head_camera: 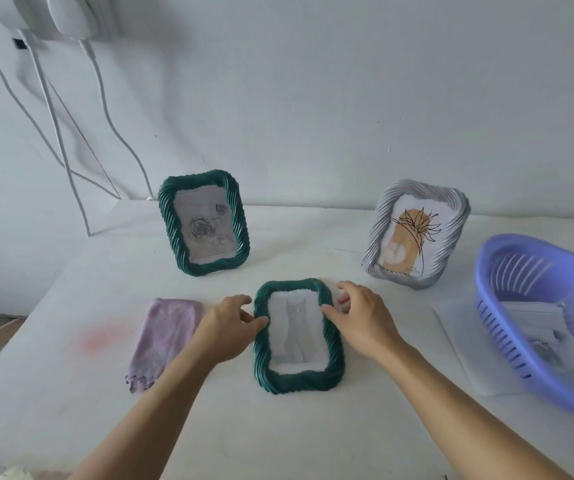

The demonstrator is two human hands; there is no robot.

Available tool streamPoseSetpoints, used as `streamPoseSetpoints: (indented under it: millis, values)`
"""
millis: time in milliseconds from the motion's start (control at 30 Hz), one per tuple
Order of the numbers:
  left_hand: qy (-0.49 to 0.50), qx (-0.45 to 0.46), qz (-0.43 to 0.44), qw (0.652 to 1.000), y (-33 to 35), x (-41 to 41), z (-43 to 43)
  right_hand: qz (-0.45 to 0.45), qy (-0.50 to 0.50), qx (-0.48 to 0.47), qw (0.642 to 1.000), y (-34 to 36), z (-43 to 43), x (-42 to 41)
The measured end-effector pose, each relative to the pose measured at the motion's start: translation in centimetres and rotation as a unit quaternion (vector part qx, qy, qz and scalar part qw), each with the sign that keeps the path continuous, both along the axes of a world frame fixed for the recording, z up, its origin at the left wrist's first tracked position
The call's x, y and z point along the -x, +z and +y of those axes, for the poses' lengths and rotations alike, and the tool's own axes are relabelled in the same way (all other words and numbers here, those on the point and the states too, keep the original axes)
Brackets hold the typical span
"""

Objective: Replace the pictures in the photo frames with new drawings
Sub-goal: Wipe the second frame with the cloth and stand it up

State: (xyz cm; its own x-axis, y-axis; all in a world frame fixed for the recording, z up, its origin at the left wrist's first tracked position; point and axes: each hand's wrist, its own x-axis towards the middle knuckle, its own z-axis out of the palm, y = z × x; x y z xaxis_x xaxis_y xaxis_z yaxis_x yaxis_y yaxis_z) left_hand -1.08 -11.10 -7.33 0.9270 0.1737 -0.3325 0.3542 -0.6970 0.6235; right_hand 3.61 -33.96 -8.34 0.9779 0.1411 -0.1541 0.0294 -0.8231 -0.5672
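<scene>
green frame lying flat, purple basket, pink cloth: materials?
Flat green frame: looks like moulded plastic or resin; glossy highlights on its twisted ridges. Purple basket: plastic, smooth sheen, moulded slots. Pink cloth: soft fabric, likely microfibre; matte nap, scalloped edge.

Green ribbed frame [297, 336]; lilac cloth [164, 341]; blue basket [542, 327].

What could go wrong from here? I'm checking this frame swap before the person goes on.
The flat green frame is only touched at its side edges by the left hand and right hand, so it might slip when lifted. The standing green frame and grey frame just behind could be knocked over. The tilted basket might tip.
</scene>
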Motion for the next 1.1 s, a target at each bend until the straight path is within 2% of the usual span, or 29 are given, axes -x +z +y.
streamPoseSetpoints:
  millis: [100,200,300,467,700,800,1100]
  values:
    - [0.000,-0.001,0.008,1.000,0.2,-0.1,-0.2,0.033,-0.006,-0.024,0.999,0.6,1.2,0.1]
    - [0.024,0.045,0.010,0.999,0.2,0.1,-0.4,0.073,-0.053,-0.118,0.989,1.0,2.0,0.2]
    - [0.063,0.113,0.001,0.992,0.0,0.3,-0.2,0.102,-0.121,-0.272,0.949,1.4,1.9,0.1]
    - [0.089,0.196,-0.047,0.975,0.1,0.3,0.0,0.104,-0.105,-0.423,0.894,3.1,0.8,-0.4]
    - [0.110,0.339,-0.091,0.930,3.5,-2.0,-0.9,0.163,-0.085,-0.488,0.853,4.7,0.0,-2.6]
    - [0.093,0.388,-0.078,0.914,5.0,-3.1,-1.2,0.139,-0.076,-0.481,0.862,5.3,-0.2,-3.7]
    - [0.106,0.345,-0.124,0.924,6.0,-7.4,-1.8,0.083,-0.069,-0.452,0.885,5.1,0.9,-7.6]
